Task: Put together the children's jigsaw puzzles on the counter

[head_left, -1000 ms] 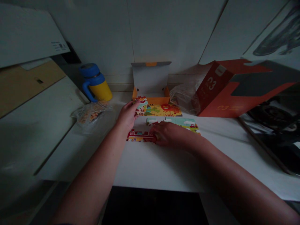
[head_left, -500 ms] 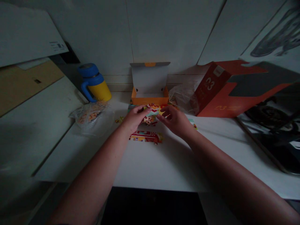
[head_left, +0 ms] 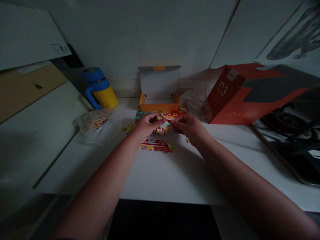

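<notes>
As left hand (head_left: 147, 126) and right hand (head_left: 188, 127) face each other, wrists apart, thumbs and fingers pinch pieces (head_left: 168, 117) between them; strip (head_left: 156, 145) lies on near side of fingers, box (head_left: 159, 107) just beyond.

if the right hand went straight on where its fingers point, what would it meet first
Most likely the puzzle pieces in the left hand, just ahead of the right hand; depth is unclear, so they may be touching.
</notes>
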A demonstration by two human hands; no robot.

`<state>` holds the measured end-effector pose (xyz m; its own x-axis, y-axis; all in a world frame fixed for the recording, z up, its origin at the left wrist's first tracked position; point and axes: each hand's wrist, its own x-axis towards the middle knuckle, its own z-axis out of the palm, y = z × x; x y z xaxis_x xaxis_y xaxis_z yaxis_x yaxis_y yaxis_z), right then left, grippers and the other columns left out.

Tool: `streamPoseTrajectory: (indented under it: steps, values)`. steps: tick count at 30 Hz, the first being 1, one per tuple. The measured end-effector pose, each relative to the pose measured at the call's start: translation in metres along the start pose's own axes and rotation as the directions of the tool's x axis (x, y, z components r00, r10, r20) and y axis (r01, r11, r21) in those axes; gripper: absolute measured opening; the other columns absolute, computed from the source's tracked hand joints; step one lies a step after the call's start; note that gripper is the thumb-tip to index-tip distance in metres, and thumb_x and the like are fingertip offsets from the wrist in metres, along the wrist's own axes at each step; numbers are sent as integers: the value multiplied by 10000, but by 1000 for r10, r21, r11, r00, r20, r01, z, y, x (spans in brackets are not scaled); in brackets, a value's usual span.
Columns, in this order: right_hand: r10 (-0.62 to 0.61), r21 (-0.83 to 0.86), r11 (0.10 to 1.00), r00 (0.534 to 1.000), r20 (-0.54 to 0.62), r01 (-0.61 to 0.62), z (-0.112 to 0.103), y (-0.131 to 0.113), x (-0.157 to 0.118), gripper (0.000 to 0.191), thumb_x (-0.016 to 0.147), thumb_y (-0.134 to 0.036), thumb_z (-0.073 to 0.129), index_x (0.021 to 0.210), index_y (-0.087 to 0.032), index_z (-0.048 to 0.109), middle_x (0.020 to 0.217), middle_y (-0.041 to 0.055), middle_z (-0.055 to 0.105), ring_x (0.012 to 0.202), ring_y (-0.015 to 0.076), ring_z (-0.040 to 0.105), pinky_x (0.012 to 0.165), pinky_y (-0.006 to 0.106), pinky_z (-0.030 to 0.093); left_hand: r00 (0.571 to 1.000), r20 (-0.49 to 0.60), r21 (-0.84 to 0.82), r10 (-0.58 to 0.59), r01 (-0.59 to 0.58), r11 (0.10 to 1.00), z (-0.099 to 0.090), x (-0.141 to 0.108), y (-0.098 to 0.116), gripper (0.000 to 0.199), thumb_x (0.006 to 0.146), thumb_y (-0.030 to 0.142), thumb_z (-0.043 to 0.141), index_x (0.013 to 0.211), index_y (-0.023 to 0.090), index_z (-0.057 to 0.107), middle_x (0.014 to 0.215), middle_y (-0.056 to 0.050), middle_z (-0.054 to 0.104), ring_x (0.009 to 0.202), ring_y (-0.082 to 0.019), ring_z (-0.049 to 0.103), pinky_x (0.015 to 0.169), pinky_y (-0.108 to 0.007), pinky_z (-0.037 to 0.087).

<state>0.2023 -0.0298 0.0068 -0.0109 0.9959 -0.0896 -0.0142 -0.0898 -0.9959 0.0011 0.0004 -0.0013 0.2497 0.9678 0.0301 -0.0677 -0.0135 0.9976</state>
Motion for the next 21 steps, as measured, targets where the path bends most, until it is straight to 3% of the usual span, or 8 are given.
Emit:
streamPoseTrajectory:
  steps: [11,16,21]
  values:
    - [29,210,978,999,-42,-19,12,-3,-6,482,577,-501,992,731,-201,648,720,4,684,700,148,676,710,295,591,1000,-17,-71,13,-14,997,-3,2,3,434,699,412,934,1032,188,769,933,-38,718,761,-129,604,658,-254,435]
    - [-7,234,972,997,-80,26,1,-5,1,496,668,-549,914,843,-231,576,832,17,726,813,175,722,787,337,609,991,-128,-146,-30,11,989,-7,4,6,420,660,415,959,955,198,754,934,-36,723,753,-130,625,648,-256,455]
    - [-66,97,993,994,-89,74,-21,-7,14,411,713,-478,870,927,-236,615,930,12,745,842,157,711,754,292,590,947,-305,-238,-102,28,971,-22,12,8,435,636,404,971,968,227,754,874,-21,702,706,-130,628,598,-257,437]
